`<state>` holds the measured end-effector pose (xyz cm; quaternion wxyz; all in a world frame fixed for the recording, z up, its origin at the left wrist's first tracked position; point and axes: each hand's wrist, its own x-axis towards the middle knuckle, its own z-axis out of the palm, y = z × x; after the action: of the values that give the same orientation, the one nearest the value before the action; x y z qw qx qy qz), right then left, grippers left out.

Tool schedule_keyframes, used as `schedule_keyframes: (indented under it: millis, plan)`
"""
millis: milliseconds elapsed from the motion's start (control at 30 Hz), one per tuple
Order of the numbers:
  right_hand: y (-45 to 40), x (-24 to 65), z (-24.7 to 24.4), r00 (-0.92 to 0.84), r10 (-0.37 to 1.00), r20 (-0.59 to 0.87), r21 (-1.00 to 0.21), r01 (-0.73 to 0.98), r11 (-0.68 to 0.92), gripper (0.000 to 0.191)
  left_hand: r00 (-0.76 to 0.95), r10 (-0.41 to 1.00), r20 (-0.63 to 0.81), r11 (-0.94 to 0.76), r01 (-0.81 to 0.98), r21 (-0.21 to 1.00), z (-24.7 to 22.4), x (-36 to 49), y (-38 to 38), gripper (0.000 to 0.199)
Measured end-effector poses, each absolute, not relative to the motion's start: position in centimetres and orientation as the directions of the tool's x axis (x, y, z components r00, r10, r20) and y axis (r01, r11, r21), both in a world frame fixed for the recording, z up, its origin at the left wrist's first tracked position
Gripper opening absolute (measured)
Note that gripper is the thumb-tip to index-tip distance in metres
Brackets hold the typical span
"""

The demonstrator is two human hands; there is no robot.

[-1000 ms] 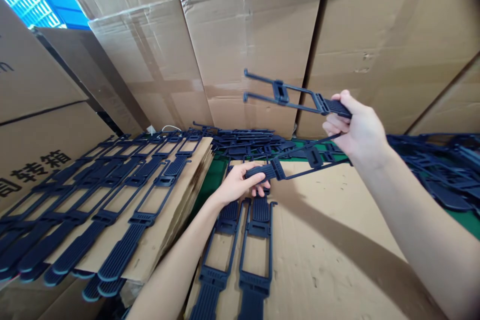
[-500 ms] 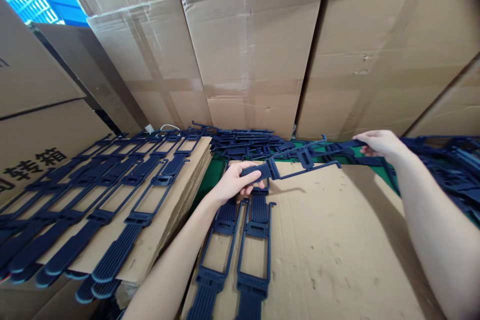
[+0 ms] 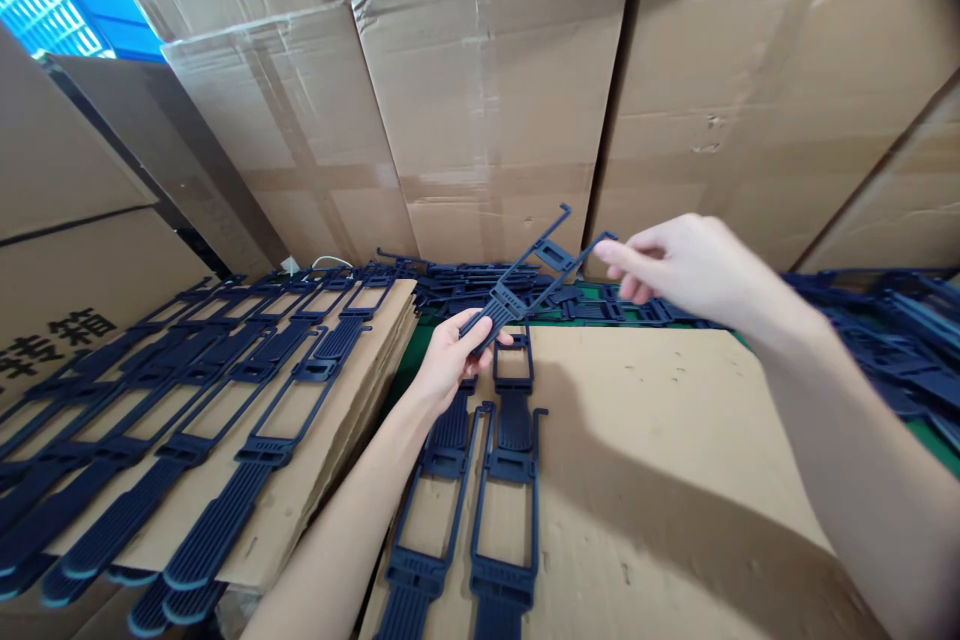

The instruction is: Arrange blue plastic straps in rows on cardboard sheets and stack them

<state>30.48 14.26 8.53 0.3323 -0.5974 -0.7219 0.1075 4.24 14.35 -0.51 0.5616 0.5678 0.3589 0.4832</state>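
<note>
My left hand (image 3: 454,350) is closed around the ribbed end of a dark blue plastic frame piece (image 3: 510,300). The piece slants up to the right, its two hooked prongs joined by a crossbar with a slot. My right hand (image 3: 667,265) has its fingers curled in a pinch at the tip of the nearer prong. Below my left hand, two columns of similar frame pieces (image 3: 504,575) lie side by side on a cardboard sheet (image 3: 637,480).
Left, a cardboard stack (image 3: 300,480) carries rows of the same pieces (image 3: 262,450), ribbed ends overhanging the front edge. A loose pile (image 3: 480,280) lies behind on a green surface, another pile (image 3: 870,340) at right. Large cardboard boxes (image 3: 495,110) wall off the back.
My right hand has left the pile at the back right and come up and left to the held piece's prong. The prongs, earlier nearly level, now point higher.
</note>
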Motion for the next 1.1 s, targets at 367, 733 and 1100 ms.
schedule_keyframes:
  millis: [367,733,1100]
  plan:
    - [16.7,25.0,3.8,-0.201,0.978,0.060,-0.998,-0.009,0.060,0.025,0.458,0.859,0.230,-0.293,0.070,0.954,-0.8,3.9,14.5,0.037]
    - [15.0,30.2,-3.4,-0.098,0.991,-0.089,-0.894,0.447,-0.036,0.043,0.754,0.654,0.062,-0.683,0.553,0.477,-1.5,4.0,13.4,0.085]
    - [13.8,31.4,-5.6,-0.354,0.794,0.494,-0.301,0.788,0.538,0.023,0.739,0.673,-0.032,-0.686,0.640,0.346,-1.4,4.1,13.1,0.096]
